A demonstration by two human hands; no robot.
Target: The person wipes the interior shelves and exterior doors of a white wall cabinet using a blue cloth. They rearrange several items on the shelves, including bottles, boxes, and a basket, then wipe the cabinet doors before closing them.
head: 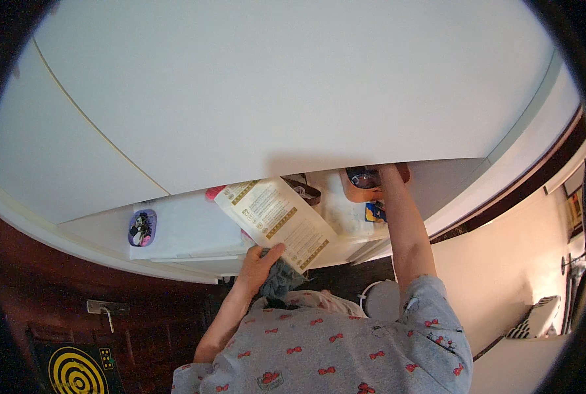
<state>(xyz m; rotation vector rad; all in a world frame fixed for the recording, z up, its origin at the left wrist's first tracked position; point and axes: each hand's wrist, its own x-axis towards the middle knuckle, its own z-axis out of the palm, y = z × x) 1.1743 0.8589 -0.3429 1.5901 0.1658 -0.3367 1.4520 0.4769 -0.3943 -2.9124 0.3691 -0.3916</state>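
My left hand (261, 266) grips the lower edge of a large printed paper sheet or bag (278, 221), its thumb on top. A bluish-grey cloth (280, 279) hangs beside that hand; whether the hand holds it too I cannot tell. My right hand (391, 170) reaches into an orange-brown plastic basket (364, 195) under the white cabinet's edge; its fingers are hidden. Dark items lie in this basket. Near the right forearm is a small blue and yellow packet (375, 213). A dark brown strap or band (309, 192) lies behind the paper.
Large white cabinet doors (283, 88) fill the upper view, above a white shelf (189, 231). On its left stands a purple basket (154, 231) with small items. A pink item (214, 192) shows by the paper. Lower left is a dark red door with a metal handle (108, 312).
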